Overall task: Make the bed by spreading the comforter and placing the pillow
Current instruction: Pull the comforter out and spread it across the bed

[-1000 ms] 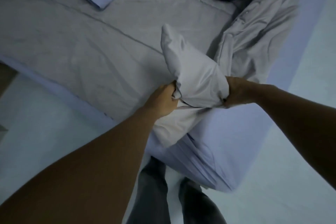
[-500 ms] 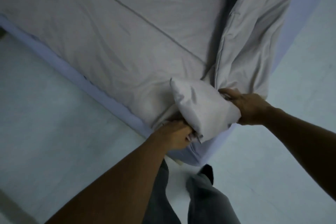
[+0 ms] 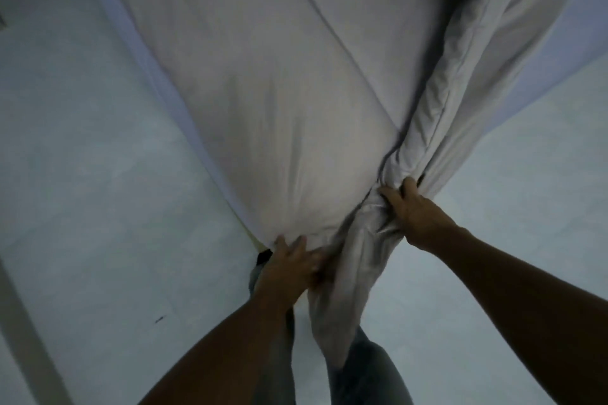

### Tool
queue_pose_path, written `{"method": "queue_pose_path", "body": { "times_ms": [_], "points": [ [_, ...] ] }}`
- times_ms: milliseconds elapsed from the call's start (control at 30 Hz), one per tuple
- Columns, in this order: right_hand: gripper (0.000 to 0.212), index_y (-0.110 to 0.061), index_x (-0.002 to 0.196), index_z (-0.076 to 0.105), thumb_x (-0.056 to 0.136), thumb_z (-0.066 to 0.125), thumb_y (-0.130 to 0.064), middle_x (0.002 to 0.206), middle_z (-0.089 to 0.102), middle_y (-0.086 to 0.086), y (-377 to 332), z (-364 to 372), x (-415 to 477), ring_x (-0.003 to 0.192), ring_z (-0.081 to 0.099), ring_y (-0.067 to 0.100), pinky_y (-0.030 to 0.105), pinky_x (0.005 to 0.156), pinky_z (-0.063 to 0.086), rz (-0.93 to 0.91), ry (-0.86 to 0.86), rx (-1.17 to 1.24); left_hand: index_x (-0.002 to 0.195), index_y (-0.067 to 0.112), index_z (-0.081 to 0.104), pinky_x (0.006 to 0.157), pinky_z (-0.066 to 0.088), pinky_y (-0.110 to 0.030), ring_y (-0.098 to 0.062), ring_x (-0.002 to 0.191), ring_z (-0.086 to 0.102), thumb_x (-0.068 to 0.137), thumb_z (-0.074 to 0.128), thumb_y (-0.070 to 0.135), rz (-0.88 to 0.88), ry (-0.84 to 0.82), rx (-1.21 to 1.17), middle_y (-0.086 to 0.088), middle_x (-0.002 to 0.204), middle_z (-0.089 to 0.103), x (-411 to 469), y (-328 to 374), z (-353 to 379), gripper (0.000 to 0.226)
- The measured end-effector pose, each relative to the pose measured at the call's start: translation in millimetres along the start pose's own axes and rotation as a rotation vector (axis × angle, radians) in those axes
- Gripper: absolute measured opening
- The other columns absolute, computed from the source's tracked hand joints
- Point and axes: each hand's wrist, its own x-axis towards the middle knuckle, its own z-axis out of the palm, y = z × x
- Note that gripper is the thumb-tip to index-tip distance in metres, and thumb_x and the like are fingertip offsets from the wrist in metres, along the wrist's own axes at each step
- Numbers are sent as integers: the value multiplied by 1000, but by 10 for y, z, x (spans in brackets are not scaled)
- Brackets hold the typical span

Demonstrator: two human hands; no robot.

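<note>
A pale grey comforter point(image 3: 460, 85) runs in a long bunched fold down the right side of the bed to its near corner, and its end hangs past that corner over my legs. My right hand point(image 3: 414, 214) grips the bunched fold just right of the corner. Lower and to the left, my left hand point(image 3: 292, 263) holds the hanging end against the corner. The flat grey surface of the bed point(image 3: 263, 76) fills the upper middle. No pillow is in view.
A lilac sheet point(image 3: 158, 82) covers the mattress side along the left edge and shows again at the right. Pale floor point(image 3: 82, 174) lies on both sides of the corner. My legs in grey trousers point(image 3: 362, 375) stand right at the corner. A light strip crosses the floor at the lower left.
The view has dropped and closed in on the bed corner. The puffed comforter corner has been pulled down past the mattress corner and now hangs stretched, with both hands still on it.
</note>
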Motion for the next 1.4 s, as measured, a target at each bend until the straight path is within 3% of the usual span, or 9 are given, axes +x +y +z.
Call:
{"method": "queue_pose_path", "body": {
  "times_ms": [67, 133, 200, 267, 367, 433, 667, 933, 1400],
  "points": [
    [65, -17, 145, 27, 90, 63, -17, 133, 34, 16, 30, 136, -109, 92, 62, 35, 39, 72, 55, 96, -30, 77, 94, 34, 76, 93, 43, -67, -38, 119, 59, 60, 86, 38, 52, -59, 38, -2, 125, 66, -75, 170, 168, 36],
    [54, -18, 142, 29, 95, 55, -23, 127, 47, 12, 91, 261, -194, 89, 64, 32, 33, 67, 51, 157, -71, 51, 91, 30, 77, 102, 40, -62, -34, 116, 59, 59, 88, 31, 34, -8, -51, -3, 117, 68, -20, 278, 149, 34],
    [55, -23, 141, 33, 91, 54, -21, 115, 60, 6, 160, 352, -235, 88, 67, 27, 32, 67, 47, 207, -73, -102, 100, 25, 74, 101, 44, -50, -28, 112, 58, 64, 82, 20, -45, 176, -136, -4, 117, 67, 141, 289, -23, 37],
    [39, -22, 128, 43, 90, 50, -27, 99, 65, 4, 186, 331, -214, 79, 67, 29, 32, 64, 49, 184, 96, -112, 117, 19, 66, 102, 44, -49, -30, 120, 53, 65, 80, 17, -122, 352, -199, -9, 131, 59, 372, 200, -178, 54],
    [32, -14, 116, 52, 88, 56, -29, 106, 59, 11, 294, 260, -22, 84, 60, 33, 40, 71, 52, 67, 406, -42, 150, 22, 30, 116, 25, -53, -33, 147, 20, 80, 65, 22, -227, 316, -193, -10, 161, 18, 595, 14, -455, 78],
    [44, -10, 122, 55, 81, 61, -25, 119, 55, 15, 365, 110, 150, 96, 54, 34, 42, 82, 49, 4, 520, -78, 154, 26, 19, 119, 20, -48, -30, 150, 9, 90, 53, 26, -284, 274, -237, -6, 164, 5, 691, -97, -520, 72],
    [43, -14, 122, 50, 88, 36, -36, 127, 51, 12, 617, -455, 479, 98, 53, 29, 39, 80, 49, -33, 536, 6, 135, 20, 51, 97, 39, -35, -24, 117, 53, 98, 38, 37, -319, 307, -314, -4, 132, 57, 1043, -345, -1103, 43],
    [46, -6, 139, 48, 94, 49, -16, 139, 52, 16, 1760, -1543, 606, 126, 50, 31, 38, 108, 41, -72, 667, 118, 136, 19, 50, 92, 42, -37, -29, 114, 53, 100, 37, 38, -412, 438, -349, -6, 132, 57, 1902, -204, -2853, 43],
    [50, -8, 149, 35, 100, 43, -13, 152, 40, 14, 4448, -3218, 729, 141, 37, 29, 39, 117, 33, -177, 648, 203, 140, 21, 45, 101, 41, -42, -29, 123, 51, 99, 38, 43, -634, 534, -611, -6, 137, 54, 3824, 631, -5423, 48]
  ]
}}
